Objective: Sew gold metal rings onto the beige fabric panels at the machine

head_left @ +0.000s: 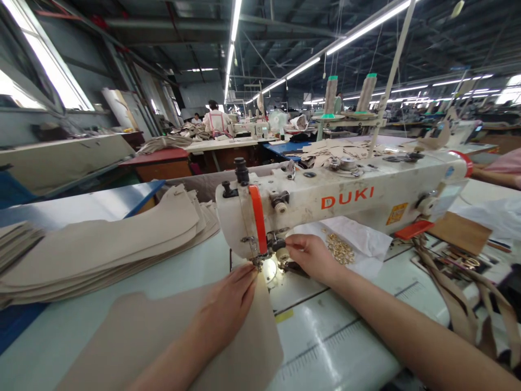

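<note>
I see the beige panel (260, 336) slant near-left to far-right, left hand (228, 304) flat atop, fingers together; right hand's (313, 259) pinch I can't tell.

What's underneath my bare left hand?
Your left hand rests on a flat, beige, fabric-like panel lying over the smooth pale-green tabletop. The patch directly beneath the hand is hidden.

Sewing machine (345, 182): white with grey smudges; lettering (348, 197), orange-red; upright strip (258, 220), orange-red; label (396, 214), yellow-orange with dark print. Fabric panel (142, 326): plain beige; stacked panels (118, 244), matching beige. Worktable (342, 347): pale green, with dark ruler graduations; tape (284, 315), yellow. Small pieces (341, 248): gold, on a white sheet (373, 244). Board (459, 232): brown. Thread cones (330, 96): taupe, green-topped. Further tabletops: one blue (89, 205), one red (157, 158).
</note>
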Available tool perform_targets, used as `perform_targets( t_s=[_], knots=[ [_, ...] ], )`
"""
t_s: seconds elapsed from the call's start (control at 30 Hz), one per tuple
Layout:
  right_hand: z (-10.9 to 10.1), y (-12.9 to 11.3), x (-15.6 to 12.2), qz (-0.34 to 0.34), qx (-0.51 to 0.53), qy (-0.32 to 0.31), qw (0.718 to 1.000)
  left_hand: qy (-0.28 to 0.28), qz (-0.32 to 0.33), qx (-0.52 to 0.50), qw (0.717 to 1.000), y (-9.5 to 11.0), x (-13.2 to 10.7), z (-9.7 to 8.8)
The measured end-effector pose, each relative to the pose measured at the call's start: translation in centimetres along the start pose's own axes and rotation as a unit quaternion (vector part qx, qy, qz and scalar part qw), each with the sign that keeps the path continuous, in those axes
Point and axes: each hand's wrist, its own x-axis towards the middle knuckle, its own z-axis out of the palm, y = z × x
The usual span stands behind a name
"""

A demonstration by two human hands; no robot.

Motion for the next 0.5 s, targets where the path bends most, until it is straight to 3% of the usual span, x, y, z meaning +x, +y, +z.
perform_targets(
  t_s=[0.13,0.5],
  knots=[
    [0.10,0.60,0.66,0.001,0.036,-0.024,0.999,-0.014,0.005,0.017,1.000,-0.04,-0.05,0.07],
    [0.13,0.38,0.40,-0.007,0.044,-0.006,0.999,-0.005,0.012,-0.004,1.000,0.30,-0.12,-0.35]
  ],
)
